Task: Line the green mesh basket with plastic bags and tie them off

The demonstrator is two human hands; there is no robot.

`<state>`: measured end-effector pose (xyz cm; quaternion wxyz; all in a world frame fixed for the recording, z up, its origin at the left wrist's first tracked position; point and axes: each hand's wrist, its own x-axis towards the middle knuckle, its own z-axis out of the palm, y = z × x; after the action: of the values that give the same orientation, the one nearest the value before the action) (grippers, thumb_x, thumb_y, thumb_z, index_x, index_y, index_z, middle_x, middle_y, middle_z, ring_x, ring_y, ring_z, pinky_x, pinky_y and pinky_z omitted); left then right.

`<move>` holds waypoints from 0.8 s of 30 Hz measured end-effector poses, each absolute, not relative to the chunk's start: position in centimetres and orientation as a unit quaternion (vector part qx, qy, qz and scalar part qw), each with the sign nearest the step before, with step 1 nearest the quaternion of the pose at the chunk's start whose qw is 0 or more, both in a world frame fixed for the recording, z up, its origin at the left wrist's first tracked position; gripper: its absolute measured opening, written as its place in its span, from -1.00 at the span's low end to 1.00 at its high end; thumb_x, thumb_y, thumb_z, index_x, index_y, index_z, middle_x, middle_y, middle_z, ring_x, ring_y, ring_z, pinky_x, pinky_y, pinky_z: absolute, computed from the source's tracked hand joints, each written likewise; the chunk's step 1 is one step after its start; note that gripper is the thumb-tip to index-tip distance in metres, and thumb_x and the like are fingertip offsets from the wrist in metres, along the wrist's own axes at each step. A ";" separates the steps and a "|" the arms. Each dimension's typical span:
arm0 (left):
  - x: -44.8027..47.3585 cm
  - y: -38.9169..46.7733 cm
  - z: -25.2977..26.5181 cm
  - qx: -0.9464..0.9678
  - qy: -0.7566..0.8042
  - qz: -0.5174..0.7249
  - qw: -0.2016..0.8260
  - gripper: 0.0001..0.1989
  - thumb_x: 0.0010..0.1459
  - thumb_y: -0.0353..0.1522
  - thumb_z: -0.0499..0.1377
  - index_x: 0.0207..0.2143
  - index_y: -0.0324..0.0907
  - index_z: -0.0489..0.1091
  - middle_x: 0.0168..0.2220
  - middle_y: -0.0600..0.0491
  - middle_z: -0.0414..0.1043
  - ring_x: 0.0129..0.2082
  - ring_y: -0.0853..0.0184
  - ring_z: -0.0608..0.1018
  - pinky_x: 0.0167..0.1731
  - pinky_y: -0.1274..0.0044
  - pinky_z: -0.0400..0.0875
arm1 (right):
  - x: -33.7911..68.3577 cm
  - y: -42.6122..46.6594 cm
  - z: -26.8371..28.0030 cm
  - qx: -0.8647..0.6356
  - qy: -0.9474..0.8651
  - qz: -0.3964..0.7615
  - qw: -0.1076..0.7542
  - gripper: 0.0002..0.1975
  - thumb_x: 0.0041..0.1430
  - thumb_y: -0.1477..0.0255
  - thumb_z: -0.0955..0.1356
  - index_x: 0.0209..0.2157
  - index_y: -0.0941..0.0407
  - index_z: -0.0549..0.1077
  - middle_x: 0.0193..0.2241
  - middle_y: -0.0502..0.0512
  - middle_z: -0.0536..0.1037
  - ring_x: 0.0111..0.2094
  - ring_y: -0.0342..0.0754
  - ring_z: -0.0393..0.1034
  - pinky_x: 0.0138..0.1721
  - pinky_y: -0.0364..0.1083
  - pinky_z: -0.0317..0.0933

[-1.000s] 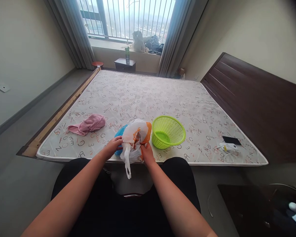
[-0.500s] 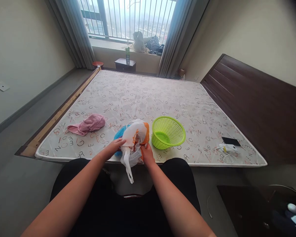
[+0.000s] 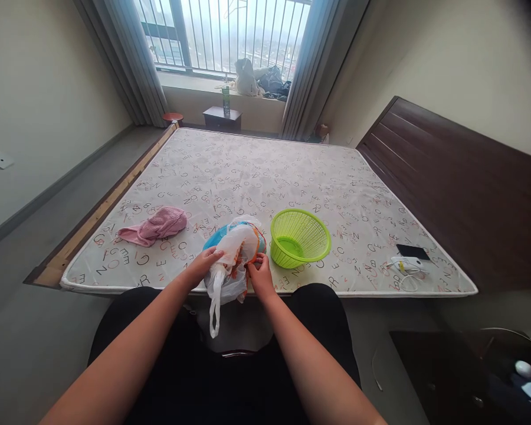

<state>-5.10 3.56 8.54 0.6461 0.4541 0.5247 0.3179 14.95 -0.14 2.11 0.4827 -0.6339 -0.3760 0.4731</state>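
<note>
A crumpled white plastic bag (image 3: 234, 245) with orange print lies at the near edge of the mattress, one looped handle hanging down over the side. Something blue (image 3: 215, 238) shows at its left; what it is I cannot make out. My left hand (image 3: 207, 262) grips the bag's left side near the handle. On the right, the fingers of my right hand (image 3: 260, 273) pinch the orange-printed plastic. Just right of the bag stands a green plastic basket (image 3: 300, 238), upright, with nothing visible inside. A pink cloth (image 3: 157, 225) lies bunched to the left.
The patterned mattress (image 3: 256, 171) fills the middle. At its right lie a black phone (image 3: 413, 252) and a white device with a cable (image 3: 407, 264). A dark headboard (image 3: 460, 177) rises at the right. A bottle (image 3: 226, 100) stands on a bedside cabinet (image 3: 222, 118) beyond.
My right hand has moved up and slightly left on the bag, and its hold has shifted. The orange plastic is bunched differently, and the hanging handle has swung left. The view has shifted slightly.
</note>
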 end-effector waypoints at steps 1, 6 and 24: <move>-5.1 3.6 8.4 0.457 0.520 0.316 0.649 -0.35 0.01 0.04 0.28 -0.03 -0.28 0.42 -0.26 -0.05 0.55 -0.37 0.24 0.55 -0.34 0.46 0.42 | 14.9 -0.2 2.1 -0.636 -0.378 0.468 0.483 -0.55 0.06 0.29 0.39 0.00 0.06 0.31 -0.15 0.11 0.52 -0.22 0.01 0.45 -0.16 -0.04 0.33; -5.0 3.7 6.7 0.518 0.516 0.233 0.641 -0.38 0.02 0.10 0.25 -0.14 -0.25 0.44 -0.32 -0.03 0.54 -0.39 0.24 0.53 -0.37 0.48 0.40 | 15.0 -0.4 2.4 -0.647 -0.426 0.429 0.464 -0.65 0.09 0.32 0.34 -0.06 0.07 0.37 -0.11 0.13 0.52 -0.08 0.04 0.42 -0.01 -0.02 0.26; -4.9 3.4 6.2 0.545 0.527 0.159 0.633 -0.40 0.02 0.11 0.22 -0.15 -0.21 0.46 -0.30 0.00 0.54 -0.39 0.26 0.51 -0.40 0.51 0.34 | 14.9 -0.7 2.6 -0.676 -0.462 0.455 0.349 -0.77 0.09 0.40 0.30 -0.18 0.08 0.42 -0.28 0.06 0.58 -0.28 0.01 0.44 -0.26 -0.09 0.23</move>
<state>-4.86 3.44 6.22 0.6328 0.5448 0.5268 0.1588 14.86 -0.67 2.62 0.3485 -0.6765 -0.4621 0.4553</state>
